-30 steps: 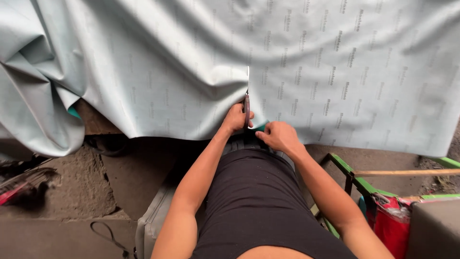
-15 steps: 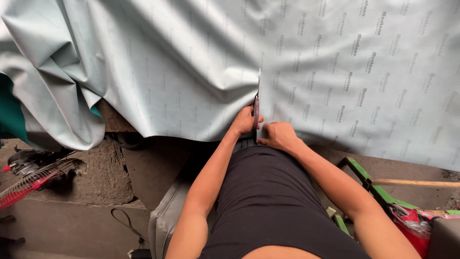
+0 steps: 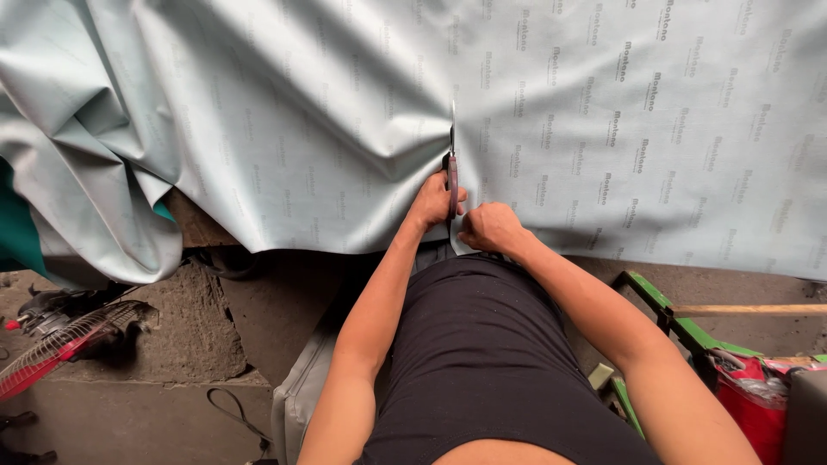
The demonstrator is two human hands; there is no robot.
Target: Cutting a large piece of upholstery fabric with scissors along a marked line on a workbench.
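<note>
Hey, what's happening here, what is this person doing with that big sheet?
A person is cutting a large pale grey-green sheet spread in front of them. The left hand works a pair of scissors, blades pointing away from the body into the sheet's near edge. The right hand pinches the sheet's edge just beside the cut. To the left the sheet bunches in folds; a fan lies on the ground, and a green frame stands at right.

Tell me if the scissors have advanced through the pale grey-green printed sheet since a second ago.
Cannot tell. The head camera itself shifted, and the scissors sit just above the sheet's near edge as before, in the left hand.
</note>
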